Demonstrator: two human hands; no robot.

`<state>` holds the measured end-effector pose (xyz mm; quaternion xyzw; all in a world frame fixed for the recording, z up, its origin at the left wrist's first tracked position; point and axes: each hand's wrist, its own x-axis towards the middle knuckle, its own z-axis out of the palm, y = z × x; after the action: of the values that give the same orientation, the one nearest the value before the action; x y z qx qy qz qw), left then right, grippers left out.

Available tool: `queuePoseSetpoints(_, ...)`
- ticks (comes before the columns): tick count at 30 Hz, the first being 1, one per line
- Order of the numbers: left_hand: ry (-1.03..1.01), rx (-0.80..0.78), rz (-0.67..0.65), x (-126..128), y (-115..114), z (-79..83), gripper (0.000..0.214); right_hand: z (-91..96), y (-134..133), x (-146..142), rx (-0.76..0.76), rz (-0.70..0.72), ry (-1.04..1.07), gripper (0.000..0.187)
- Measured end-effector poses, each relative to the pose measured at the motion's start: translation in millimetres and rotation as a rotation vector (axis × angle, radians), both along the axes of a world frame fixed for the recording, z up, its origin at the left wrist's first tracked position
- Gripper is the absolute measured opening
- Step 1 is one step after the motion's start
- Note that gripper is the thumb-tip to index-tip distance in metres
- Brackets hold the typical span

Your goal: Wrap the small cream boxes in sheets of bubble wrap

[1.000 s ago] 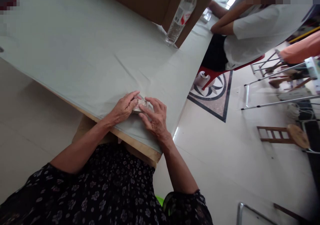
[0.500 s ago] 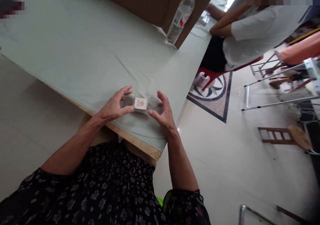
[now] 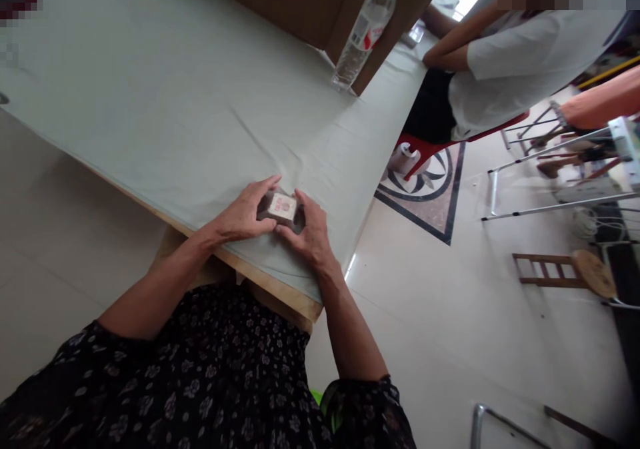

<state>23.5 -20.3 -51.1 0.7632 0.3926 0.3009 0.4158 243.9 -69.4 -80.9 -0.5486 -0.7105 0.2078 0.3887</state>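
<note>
A small white box [image 3: 283, 207] with red print on top lies on the pale green tablecloth [image 3: 165, 102], near the table's front corner. Around its left end my left hand [image 3: 249, 210] is curled, thumb at the near edge and fingers at the far edge. My right hand [image 3: 311, 229] closes round the right end in the same way, its thumb tip close to the left thumb. Both hands appear to grip the box, though their exact contact is partly hidden. The printed top face shows between them.
A clear plastic bottle [image 3: 367, 29] stands against a brown cardboard box [image 3: 280, 2] at the back. A person in a white shirt [image 3: 520, 49] sits beyond on a red chair [image 3: 425, 148]. A wooden stool [image 3: 593, 274] and a metal frame [image 3: 560, 202] are on the floor at right.
Both hands have come inward from either side and closed around the small white box. The box has hardly moved. The camera view has shifted slightly.
</note>
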Motion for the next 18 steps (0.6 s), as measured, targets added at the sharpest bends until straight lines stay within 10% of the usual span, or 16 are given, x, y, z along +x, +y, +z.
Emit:
queuePoseSetpoints(7,-0.328,-0.151,0.140,-2.2,3.0,-20.5,0.083,9.6,-5.2,5.4,0.201,-0.173,0.121,0.019)
queuePoseSetpoints(18,-0.273,-0.121,0.193,6.7,-0.7,-18.2,0.074,53.3,8.6,-3.1,0.223,0.050,-0.532,0.013)
